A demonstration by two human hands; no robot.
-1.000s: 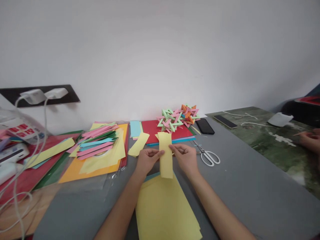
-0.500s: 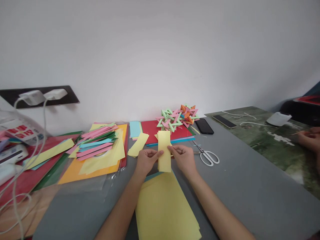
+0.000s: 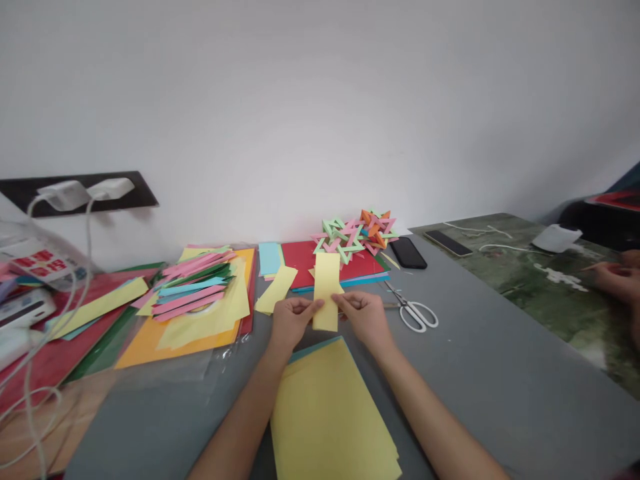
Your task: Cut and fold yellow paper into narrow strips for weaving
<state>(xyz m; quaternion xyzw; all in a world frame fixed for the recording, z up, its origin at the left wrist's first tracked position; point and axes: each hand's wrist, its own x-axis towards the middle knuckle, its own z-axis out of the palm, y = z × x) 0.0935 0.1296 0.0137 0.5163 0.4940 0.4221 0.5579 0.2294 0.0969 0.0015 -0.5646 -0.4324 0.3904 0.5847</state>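
Observation:
A narrow yellow paper strip point(image 3: 327, 287) stands upright between my two hands. My left hand point(image 3: 295, 320) pinches its left edge between thumb and fingers. On the opposite edge, my right hand point(image 3: 364, 315) grips it the same way. Below the strip lies a stack of yellow paper sheets point(image 3: 333, 413), with a blue sheet peeking out at its top. White-handled scissors point(image 3: 417, 315) rest on the grey table to the right of my right hand. Another yellow strip point(image 3: 277, 289) lies just left of the red sheets point(image 3: 300, 260).
Folded paper stars point(image 3: 345, 239) sit on the red sheets, beside a black phone point(image 3: 409, 253). Coloured strips point(image 3: 193, 287) pile up at left, near white cables point(image 3: 31, 400). At far right, another person's hand point(image 3: 617, 280) is over a green marbled table point(image 3: 530, 300).
The yellow strip has risen slightly and shifted a little left in my hands, so my fingers now hold it lower down. The things on the table stay put.

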